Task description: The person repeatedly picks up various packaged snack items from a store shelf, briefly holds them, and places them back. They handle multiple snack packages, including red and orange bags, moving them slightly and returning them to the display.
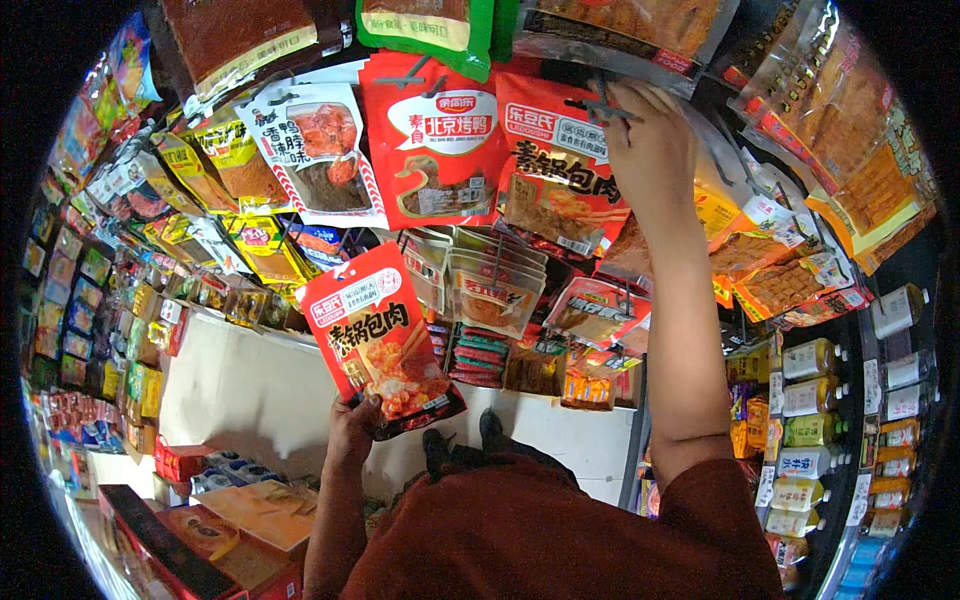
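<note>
My left hand (pixel 355 424) grips the lower edge of a red snack packet (pixel 384 330), its printed front facing up. The packet is tilted and bears a food picture and writing. My right hand (pixel 651 135) is raised to the rack, its fingers at the end of a metal display hook (pixel 604 105). From that hook hangs a matching red packet (pixel 559 176), partly covered by the hand. Whether my right fingers pinch the hook or a packet's top cannot be seen. Beside it hang red packets with a duck picture (pixel 442 150).
A white and red packet (pixel 319 150) and yellow packets (pixel 262 244) hang to the left. Lower hooks carry clear snack packs (pixel 495 292). Bottled drinks (pixel 810 394) line shelves at right. Cartons (pixel 225 536) stand at lower left. My shoes (pixel 491 427) are on the pale floor (pixel 544 420).
</note>
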The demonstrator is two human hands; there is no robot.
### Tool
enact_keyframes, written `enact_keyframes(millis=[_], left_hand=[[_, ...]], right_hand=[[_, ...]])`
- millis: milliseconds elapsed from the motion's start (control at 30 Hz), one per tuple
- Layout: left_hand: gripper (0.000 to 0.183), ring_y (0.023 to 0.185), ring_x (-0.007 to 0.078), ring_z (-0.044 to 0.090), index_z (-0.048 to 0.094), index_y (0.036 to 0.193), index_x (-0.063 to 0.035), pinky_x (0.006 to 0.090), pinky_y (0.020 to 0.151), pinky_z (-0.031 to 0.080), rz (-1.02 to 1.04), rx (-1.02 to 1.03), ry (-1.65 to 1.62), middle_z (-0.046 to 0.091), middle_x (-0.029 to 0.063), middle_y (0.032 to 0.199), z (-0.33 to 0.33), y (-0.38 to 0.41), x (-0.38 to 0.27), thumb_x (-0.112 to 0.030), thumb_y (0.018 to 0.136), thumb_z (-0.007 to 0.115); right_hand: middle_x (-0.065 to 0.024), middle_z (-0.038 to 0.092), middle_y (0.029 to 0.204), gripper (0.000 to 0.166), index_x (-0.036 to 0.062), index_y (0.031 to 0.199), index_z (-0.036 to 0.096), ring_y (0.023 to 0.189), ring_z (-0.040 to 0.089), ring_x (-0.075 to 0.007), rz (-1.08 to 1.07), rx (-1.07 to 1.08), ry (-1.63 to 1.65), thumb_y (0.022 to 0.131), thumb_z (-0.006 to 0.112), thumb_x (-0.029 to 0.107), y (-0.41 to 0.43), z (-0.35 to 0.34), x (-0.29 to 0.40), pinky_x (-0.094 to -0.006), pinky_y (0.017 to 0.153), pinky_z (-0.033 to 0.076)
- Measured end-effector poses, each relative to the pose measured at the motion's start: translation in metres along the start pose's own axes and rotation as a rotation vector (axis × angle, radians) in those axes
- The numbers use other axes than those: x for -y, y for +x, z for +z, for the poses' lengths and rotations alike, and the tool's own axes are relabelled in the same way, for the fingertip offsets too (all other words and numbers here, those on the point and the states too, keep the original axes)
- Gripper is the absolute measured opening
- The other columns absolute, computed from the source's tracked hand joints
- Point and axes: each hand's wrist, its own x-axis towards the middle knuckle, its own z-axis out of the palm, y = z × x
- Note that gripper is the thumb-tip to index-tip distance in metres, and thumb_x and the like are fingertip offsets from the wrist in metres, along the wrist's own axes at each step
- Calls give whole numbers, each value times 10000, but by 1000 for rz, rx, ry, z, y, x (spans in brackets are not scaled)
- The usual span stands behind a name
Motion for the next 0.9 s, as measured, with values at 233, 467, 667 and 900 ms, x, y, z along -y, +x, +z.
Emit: enact_keyframes(millis=[233,467,667,900], left_hand=[[316,688,125,573,510,1102,-32,266,630,485,-27,-17,-63,603,42,866,10,1,-16,-39,797,597],[301,764,151,597,524,1053,-26,289,706,488,54,127,-198,616,40,904,29,-13,-53,2,765,610],[395,862,161,605,513,1108,-13,314,760,499,185,200,-162,616,75,1005,24,-28,-76,57,737,629],[448,1050,172,511,475,1210,-51,334,918,394,363,44,-108,563,63,1143,3,-40,-79,-26,786,619]], right_hand=[[-85,616,1054,256,78,999,631,1043,544,-260,-17,-92,-99,752,566,76,-7,-1,3,-454,970,329],[-97,615,1057,152,39,970,621,984,576,-196,369,-55,470,846,553,96,-66,-14,76,-350,861,437],[-85,591,999,401,-44,1155,496,885,569,-140,742,660,1467,824,617,147,-111,25,158,-266,805,452],[-52,608,878,224,-30,969,556,818,562,-105,778,724,1661,791,648,70,-101,35,205,-262,756,454]])
